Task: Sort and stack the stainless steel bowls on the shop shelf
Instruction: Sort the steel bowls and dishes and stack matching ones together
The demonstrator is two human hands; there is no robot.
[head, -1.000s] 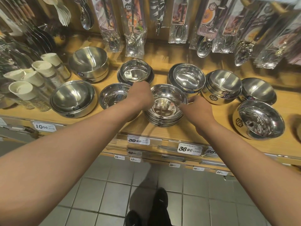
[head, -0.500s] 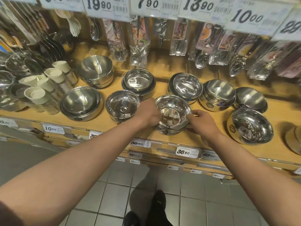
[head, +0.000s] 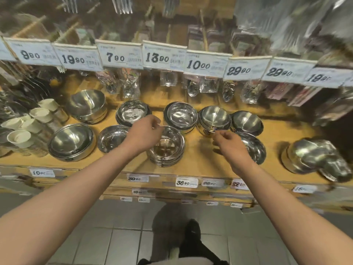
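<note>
Stainless steel bowls stand in two rows on the wooden shelf (head: 208, 161). A stack of several shallow bowls (head: 166, 150) sits at the front centre. My left hand (head: 143, 134) hovers at that stack's left rim with fingers loosely curled and nothing in them. My right hand (head: 231, 144) hangs to the stack's right, also holding nothing, and covers part of a tilted bowl (head: 255, 148). Behind are nested bowls (head: 181, 115), a deeper pair (head: 214, 117) and a single bowl (head: 246, 121). To the left stand a small bowl (head: 111, 138) and a large bowl (head: 71, 142).
White-lidded jars (head: 19, 137) crowd the shelf's left end. A leaning pile of bowls (head: 309, 157) sits far right. A rail of price tags (head: 158, 58) and hanging cutlery packets (head: 129, 87) overhang the back row. Below are lower shelf edges and tiled floor.
Both hands have come off the central stack of bowls; the right hand has drawn away to the right. The view has tilted up, so the price tag rail shows.
</note>
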